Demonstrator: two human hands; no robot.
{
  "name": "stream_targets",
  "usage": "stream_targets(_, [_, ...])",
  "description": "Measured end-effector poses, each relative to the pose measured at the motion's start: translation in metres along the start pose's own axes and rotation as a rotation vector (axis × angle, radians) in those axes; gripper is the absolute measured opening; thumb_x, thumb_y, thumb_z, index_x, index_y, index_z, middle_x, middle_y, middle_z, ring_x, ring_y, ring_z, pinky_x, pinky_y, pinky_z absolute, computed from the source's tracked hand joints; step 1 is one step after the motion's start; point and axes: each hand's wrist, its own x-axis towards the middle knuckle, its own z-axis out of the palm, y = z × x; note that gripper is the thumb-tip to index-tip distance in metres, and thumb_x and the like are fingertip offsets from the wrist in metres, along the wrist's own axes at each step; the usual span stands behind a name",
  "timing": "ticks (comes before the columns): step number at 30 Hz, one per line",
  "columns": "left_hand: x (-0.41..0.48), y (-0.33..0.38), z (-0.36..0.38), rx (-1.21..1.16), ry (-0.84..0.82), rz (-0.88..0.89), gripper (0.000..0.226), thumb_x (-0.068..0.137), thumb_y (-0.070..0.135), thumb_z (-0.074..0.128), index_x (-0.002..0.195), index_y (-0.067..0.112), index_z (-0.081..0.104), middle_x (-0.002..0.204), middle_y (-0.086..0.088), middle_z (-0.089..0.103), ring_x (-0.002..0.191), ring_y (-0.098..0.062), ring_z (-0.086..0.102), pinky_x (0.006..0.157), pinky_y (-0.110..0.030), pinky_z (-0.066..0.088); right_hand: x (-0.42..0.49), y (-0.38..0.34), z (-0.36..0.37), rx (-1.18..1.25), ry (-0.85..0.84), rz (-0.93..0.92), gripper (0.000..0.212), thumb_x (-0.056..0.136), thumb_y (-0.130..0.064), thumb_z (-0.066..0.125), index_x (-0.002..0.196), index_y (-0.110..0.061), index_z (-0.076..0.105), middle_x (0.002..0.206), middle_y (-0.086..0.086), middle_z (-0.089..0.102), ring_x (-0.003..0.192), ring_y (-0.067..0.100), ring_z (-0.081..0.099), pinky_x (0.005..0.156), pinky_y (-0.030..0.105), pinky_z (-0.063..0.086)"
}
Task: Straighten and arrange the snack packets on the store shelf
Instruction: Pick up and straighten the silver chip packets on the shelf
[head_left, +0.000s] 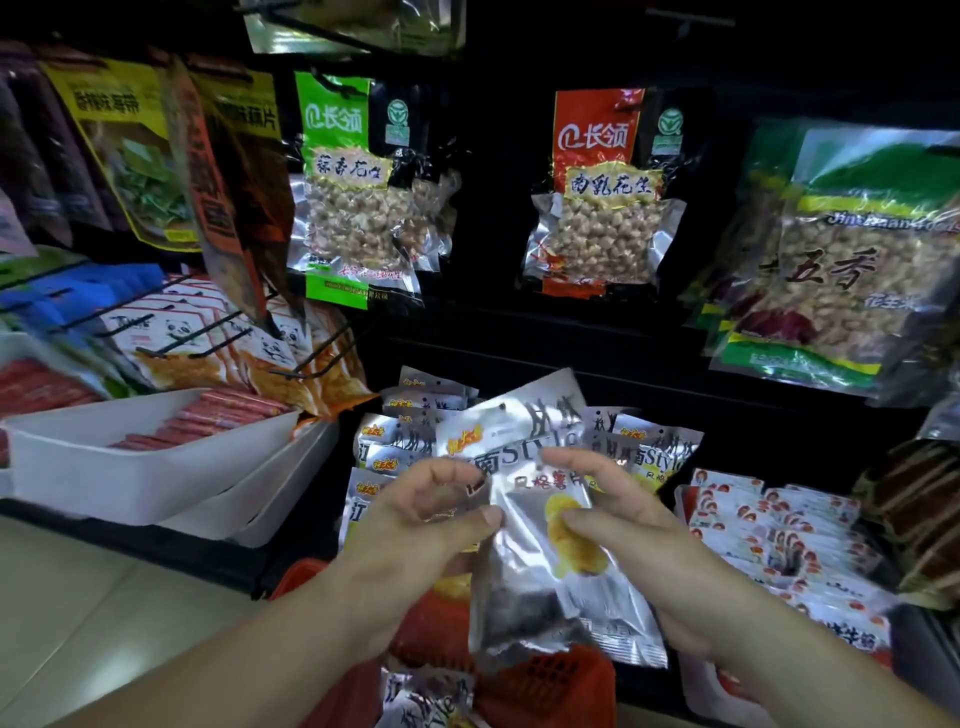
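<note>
Silver snack packet (519, 564) in left hand (421, 519) and right hand (615, 514)

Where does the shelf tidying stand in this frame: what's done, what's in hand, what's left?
Done: several shelved silver packets sit behind the hands, overlapping unevenly. In hand: the left hand and right hand both pinch one silver chip packet, not yet placed. Left: at least one spare packet lies in the red basket below.
</note>
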Motion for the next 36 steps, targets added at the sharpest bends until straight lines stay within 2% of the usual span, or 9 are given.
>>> stream_targets(6, [0.0, 0.002, -0.002, 0.225, -0.011, 0.109, 0.033, 0.082, 0.013, 0.085, 0.1, 0.038, 0.073, 0.078, -0.014, 0.059, 0.075, -0.03, 0.065, 0.075, -0.042, 0.059, -0.001, 0.002, 0.001, 0.051, 0.127, -0.01, 0.046, 0.083, -0.003, 0.08, 0.115, -0.036, 0.076, 0.119, 0.005, 0.065, 0.057, 0.016, 0.06, 0.05, 0.024, 0.051])
stream_targets(13, [-0.009, 0.001, 0.002, 0.318, -0.157, 0.046, 0.076, 0.079, 0.015, 0.089, 0.132, 0.058, 0.055, 0.11, 0.024, 0.067, 0.101, 0.001, 0.069, 0.072, -0.012, 0.054, 0.003, 0.006, 0.003, 0.043, 0.279, -0.002, 0.044, 0.093, -0.004, 0.074, 0.117, -0.041, 0.071, 0.067, 0.011, 0.064, 0.058, 0.026, 0.059, 0.063, 0.04, 0.054])
stream_targets(16, [-0.012, -0.005, 0.008, 0.336, -0.211, 0.053, 0.087, 0.08, 0.001, 0.084, 0.137, 0.058, 0.05, 0.128, 0.009, 0.056, 0.083, -0.006, 0.073, 0.068, -0.018, 0.054, 0.007, 0.004, -0.002, 0.065, 0.307, 0.003, 0.052, 0.09, -0.005, 0.078, 0.125, -0.042, 0.067, 0.118, -0.005, 0.067, 0.076, 0.007, 0.071, 0.068, 0.027, 0.059])
stream_targets(20, [-0.009, -0.001, 0.006, 0.369, -0.128, 0.143, 0.078, 0.084, 0.011, 0.084, 0.133, 0.063, 0.052, 0.126, 0.025, 0.053, 0.085, -0.016, 0.071, 0.07, -0.024, 0.06, 0.002, 0.002, -0.016, -0.226, 0.005, 0.088, 0.104, 0.072, -0.013, 0.095, 0.138, -0.073, 0.041, 0.16, -0.027, 0.025, 0.141, 0.02, 0.047, 0.105, 0.047, 0.053])
stream_targets(23, [-0.006, -0.003, 0.001, 0.443, -0.125, 0.206, 0.073, 0.087, 0.023, 0.082, 0.13, 0.07, 0.047, 0.13, 0.036, 0.048, 0.107, -0.005, 0.063, 0.09, -0.029, 0.058, -0.001, 0.009, -0.011, -0.556, -0.02, 0.077, 0.106, 0.083, -0.021, 0.087, 0.146, -0.075, 0.02, 0.153, -0.023, 0.026, 0.121, 0.022, 0.063, 0.087, 0.034, 0.061])
stream_targets(26, [-0.005, -0.008, 0.002, 0.567, -0.069, 0.321, 0.065, 0.089, 0.028, 0.077, 0.134, 0.064, 0.048, 0.135, 0.043, 0.043, 0.128, 0.007, 0.048, 0.108, -0.031, 0.046, -0.001, 0.01, -0.005, -0.841, 0.166, -0.028, 0.091, 0.087, -0.041, 0.081, 0.147, -0.073, 0.019, 0.164, -0.019, 0.015, 0.125, 0.01, 0.053, 0.096, 0.024, 0.049])
stream_targets(29, [-0.008, -0.011, 0.009, 0.704, -0.04, 0.489, 0.057, 0.09, 0.029, 0.075, 0.131, 0.06, 0.051, 0.127, 0.035, 0.047, 0.121, 0.012, 0.048, 0.099, -0.016, 0.044, -0.005, 0.003, 0.005, -0.479, 0.101, -0.142, 0.062, 0.092, -0.041, 0.075, 0.134, -0.073, 0.043, 0.159, -0.023, 0.034, 0.134, 0.003, 0.051, 0.103, 0.034, 0.053])
stream_targets(32, [-0.012, -0.018, 0.019, 0.918, -0.205, 0.684, 0.037, 0.093, 0.029, 0.067, 0.127, 0.041, 0.061, 0.131, 0.027, 0.049, 0.12, -0.002, 0.052, 0.094, -0.026, 0.05, -0.008, -0.006, 0.015, -0.052, 0.014, -0.085, 0.048, 0.095, -0.034, 0.07, 0.132, -0.061, 0.058, 0.126, -0.015, 0.071, 0.113, 0.007, 0.069, 0.089, 0.028, 0.059])
stream_targets(36, [-0.012, -0.024, 0.028, 0.728, -0.337, 0.578, 0.027, 0.098, 0.03, 0.065, 0.124, 0.036, 0.065, 0.142, 0.03, 0.05, 0.133, 0.002, 0.048, 0.104, -0.023, 0.044, 0.001, 0.0, 0.001, -0.153, 0.192, -0.122, 0.046, 0.102, -0.018, 0.064, 0.123, -0.058, 0.064, 0.125, 0.008, 0.067, 0.097, 0.021, 0.07, 0.085, 0.037, 0.06])
